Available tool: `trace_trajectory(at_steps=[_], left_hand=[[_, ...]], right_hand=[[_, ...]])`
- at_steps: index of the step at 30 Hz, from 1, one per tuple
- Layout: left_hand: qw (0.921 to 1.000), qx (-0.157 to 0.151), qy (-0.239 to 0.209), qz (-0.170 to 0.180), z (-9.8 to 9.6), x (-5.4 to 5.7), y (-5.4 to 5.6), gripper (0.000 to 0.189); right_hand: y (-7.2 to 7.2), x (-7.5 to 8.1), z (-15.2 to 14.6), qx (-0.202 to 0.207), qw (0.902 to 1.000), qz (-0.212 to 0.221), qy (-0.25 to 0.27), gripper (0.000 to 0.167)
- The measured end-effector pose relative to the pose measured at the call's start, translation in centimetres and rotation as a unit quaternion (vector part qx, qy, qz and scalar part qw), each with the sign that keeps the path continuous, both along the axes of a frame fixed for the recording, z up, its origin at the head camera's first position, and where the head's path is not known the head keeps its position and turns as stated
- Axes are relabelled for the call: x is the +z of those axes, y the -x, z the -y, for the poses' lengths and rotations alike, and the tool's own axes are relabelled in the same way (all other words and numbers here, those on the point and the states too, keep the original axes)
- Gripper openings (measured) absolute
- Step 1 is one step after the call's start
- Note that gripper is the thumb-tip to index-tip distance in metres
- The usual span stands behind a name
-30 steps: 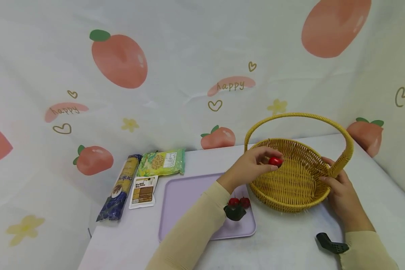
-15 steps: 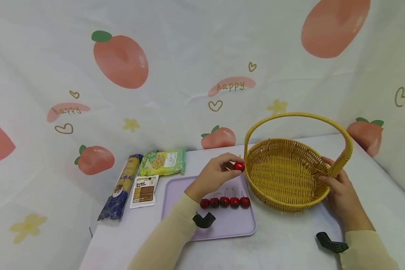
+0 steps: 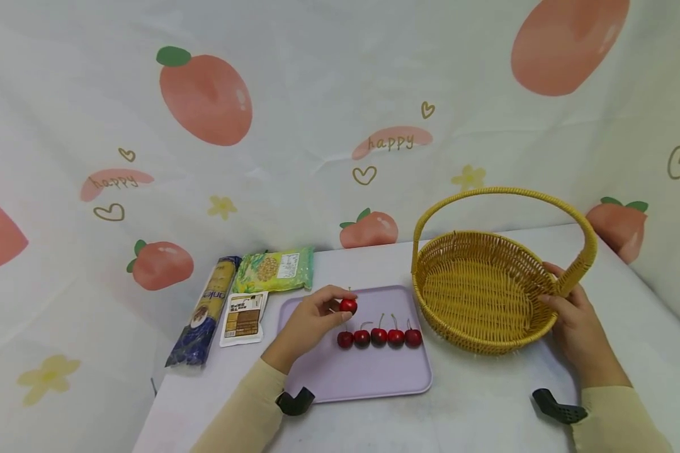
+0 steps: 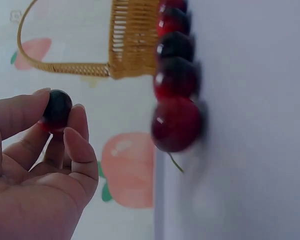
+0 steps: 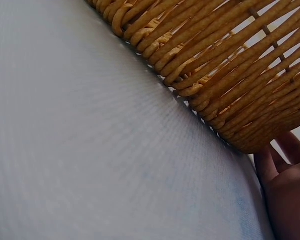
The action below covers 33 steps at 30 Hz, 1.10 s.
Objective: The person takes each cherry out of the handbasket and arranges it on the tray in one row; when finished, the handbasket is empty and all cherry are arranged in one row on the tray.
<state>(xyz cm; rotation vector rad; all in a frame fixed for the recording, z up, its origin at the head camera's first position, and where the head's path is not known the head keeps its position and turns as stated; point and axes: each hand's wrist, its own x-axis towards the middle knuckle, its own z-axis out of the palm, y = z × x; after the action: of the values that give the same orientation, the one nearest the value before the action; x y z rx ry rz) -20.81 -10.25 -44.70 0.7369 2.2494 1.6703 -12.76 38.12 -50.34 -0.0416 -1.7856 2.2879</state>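
Observation:
My left hand (image 3: 308,324) pinches a red cherry (image 3: 348,306) between thumb and fingertips, above the purple tray (image 3: 340,377). In the left wrist view that held cherry (image 4: 58,111) looks dark on top. Just below and to the right of it, several dark red cherries (image 3: 378,337) stand in a row on the tray, stems up. At the right, my right hand (image 3: 577,327) grips the rim of the yellow wicker basket (image 3: 481,296) near the foot of its handle, thumb on the inner side. The right wrist view shows the fingers against the basket's woven side (image 5: 215,75).
Left of the tray lie a blue and yellow long packet (image 3: 204,314), a small white and brown packet (image 3: 243,318) and a green and yellow bag (image 3: 274,270). A printed cloth (image 3: 294,126) hangs behind the white table (image 3: 385,428).
My left hand has carried the cherry leftward from over the basket to above the tray, uncovering the row of cherries. The right hand keeps its hold on the basket.

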Motion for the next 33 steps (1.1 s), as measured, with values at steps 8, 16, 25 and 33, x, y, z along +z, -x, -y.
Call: trace_trajectory(at_steps=[8, 16, 25, 33], left_hand=[[0.9987, 0.038, -0.013, 0.032, 2.4, -1.1, -1.4, 0.033], [0.9938, 0.080, -0.014, 0.076, 3.6, -2.2, -2.5, 0.035], [0.9926, 0.102, -0.005, 0.065, 3.3, -5.0, -2.3, 0.029], [0.9929, 0.105, 0.036, 0.043, 4.0, -5.3, -2.4, 0.026]], right_hand=[[0.0, -0.3, 0.1, -0.001, 1.0000, 0.006, -0.003, 0.059], [0.1, -0.3, 0.2, 0.001, 1.0000, 0.003, 0.004, 0.059], [0.2, -0.1, -0.1, 0.006, 0.9998, -0.011, 0.014, 0.058], [0.2, -0.1, -0.2, 0.012, 0.9998, -0.011, 0.014, 0.058]])
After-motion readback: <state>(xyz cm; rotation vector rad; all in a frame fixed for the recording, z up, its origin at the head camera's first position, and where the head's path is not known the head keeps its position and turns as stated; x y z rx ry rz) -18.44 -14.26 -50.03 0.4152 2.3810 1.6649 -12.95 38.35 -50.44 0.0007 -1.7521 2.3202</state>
